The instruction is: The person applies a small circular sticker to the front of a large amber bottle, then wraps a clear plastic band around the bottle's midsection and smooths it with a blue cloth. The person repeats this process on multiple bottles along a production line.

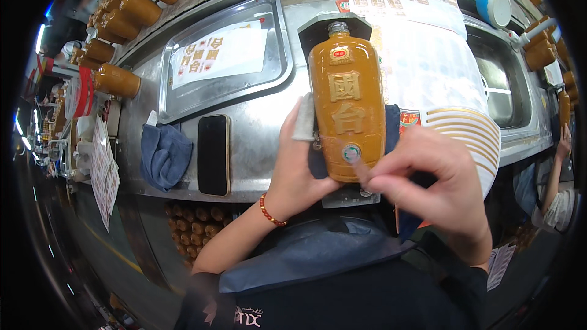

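On the desk (260, 131) right in front of the worker lies the bottle (348, 107), amber-brown, its neck pointing away and its base toward the worker. A dark angular plate (362, 24) shows behind the neck.

The left hand (298, 171) cups the lower left side, thumb against the base; the other fingers run up the flank, partly hidden by a grey pad (304, 121). A red beaded bracelet (272, 211) circles that wrist.

The right hand (437, 177) is at the lower right of the bottle, thumb and forefinger pressed together close by a small round decal (351, 153). The fingertips are blurred, so I can't tell whether they pinch anything thin.

Left of the bottle I see a metal tray (286, 55) with a printed sheet (252, 55) in it, and nearer the worker a phone (213, 154) beside a crumpled blue cloth (165, 156). To the right, white sheets (422, 61) lie beyond a gold-striped sheet (468, 140), with a sink (501, 85) alongside. More brown bottles (140, 9) crowd the far left, and another person's arm (555, 177) shows at the far right.
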Available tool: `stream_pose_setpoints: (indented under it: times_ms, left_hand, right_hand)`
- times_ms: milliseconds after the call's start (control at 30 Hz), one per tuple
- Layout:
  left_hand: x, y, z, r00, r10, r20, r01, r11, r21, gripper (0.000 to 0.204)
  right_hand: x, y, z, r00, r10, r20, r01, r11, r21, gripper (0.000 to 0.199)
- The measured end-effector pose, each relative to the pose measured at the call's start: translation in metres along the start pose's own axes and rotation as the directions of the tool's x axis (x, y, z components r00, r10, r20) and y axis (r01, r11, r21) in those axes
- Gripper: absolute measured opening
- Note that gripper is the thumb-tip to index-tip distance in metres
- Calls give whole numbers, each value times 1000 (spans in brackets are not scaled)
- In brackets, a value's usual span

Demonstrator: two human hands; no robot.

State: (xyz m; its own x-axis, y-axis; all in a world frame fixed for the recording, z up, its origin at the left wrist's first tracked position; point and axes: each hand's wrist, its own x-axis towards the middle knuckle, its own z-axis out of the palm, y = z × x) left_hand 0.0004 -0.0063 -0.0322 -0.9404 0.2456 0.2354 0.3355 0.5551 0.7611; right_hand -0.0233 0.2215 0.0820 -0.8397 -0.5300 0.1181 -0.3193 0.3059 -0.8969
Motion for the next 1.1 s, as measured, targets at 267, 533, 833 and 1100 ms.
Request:
stream_pose_setpoints:
  times_ms: [267,533,833,1100]
  left_hand:
    - [10,18,12,932,-359,-46,231,688,-688,85]
    - [-15,-10,3,997,-21,-68,-2,948,-317,116]
    - [-11,-19,10,999,-2,39,8,986,-166,109]
    - [-18,-27,9,994,-12,106,24,993,-115,113]
  right_hand:
    - [11,-42,13,953,-291,86,286,956,73,15]
    - [6,59,-140,945,220,-241,-189,971,145,15]
    - [-86,368,-321,561,527,-638,-743,661,-108,20]
    - [-97,333,-359,513,504,-695,-849,420,-322,28]
